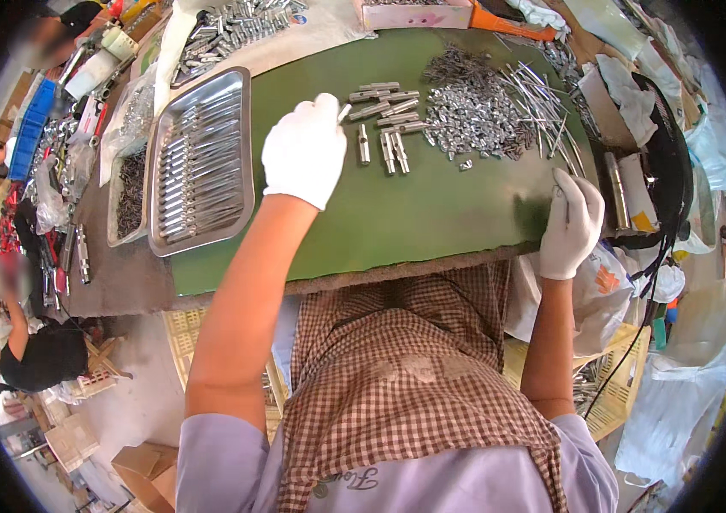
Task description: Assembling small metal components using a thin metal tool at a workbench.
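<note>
My left hand (303,154), in a white glove, is closed over the left middle of the green work mat (431,218). A short metal cylinder (344,114) sticks out from its fingertips. Just right of it lie several slotted metal tubes (387,109), some flat side by side. My right hand (572,224), also gloved in white, is at the mat's right edge with its fingers drawn together. What they hold, if anything, I cannot make out. Closest to it are long thin metal rods (551,120), beside a heap of small shiny metal pieces (470,120).
A steel tray (247,171) with rows of slim metal parts stands left, beside a box of dark screws (130,192). Dark small parts (457,64) lie behind the shiny heap. A metal tube (617,190) stands right. Another person (38,355) is at far left.
</note>
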Motion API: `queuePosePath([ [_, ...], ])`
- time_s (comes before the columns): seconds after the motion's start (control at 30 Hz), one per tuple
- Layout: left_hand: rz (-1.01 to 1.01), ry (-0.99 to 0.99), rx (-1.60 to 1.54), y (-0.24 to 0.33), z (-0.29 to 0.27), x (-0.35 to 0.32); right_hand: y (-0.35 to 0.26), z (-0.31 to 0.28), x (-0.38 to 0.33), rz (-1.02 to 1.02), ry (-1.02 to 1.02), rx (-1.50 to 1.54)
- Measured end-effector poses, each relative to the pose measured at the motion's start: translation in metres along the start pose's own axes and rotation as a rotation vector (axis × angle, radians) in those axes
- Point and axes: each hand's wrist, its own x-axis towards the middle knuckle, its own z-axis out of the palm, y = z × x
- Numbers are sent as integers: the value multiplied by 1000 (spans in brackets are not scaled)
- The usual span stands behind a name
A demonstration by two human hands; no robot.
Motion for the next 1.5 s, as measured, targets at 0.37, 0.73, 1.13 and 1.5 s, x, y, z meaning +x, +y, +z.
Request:
queuePosePath([
  [0.37,284,-32,-401,71,-24,-79,-40,-15,5,-169,-485,207],
  [0.73,310,-10,-467,93,0,-82,-45,-10,3,-143,-446,183],
  [1.13,311,33,-491,94,-1,-86,-47,-3,9,-172,-513,253],
  [1.5,297,25,-504,95,-4,-84,-15,7,36,157,-379,271],
])
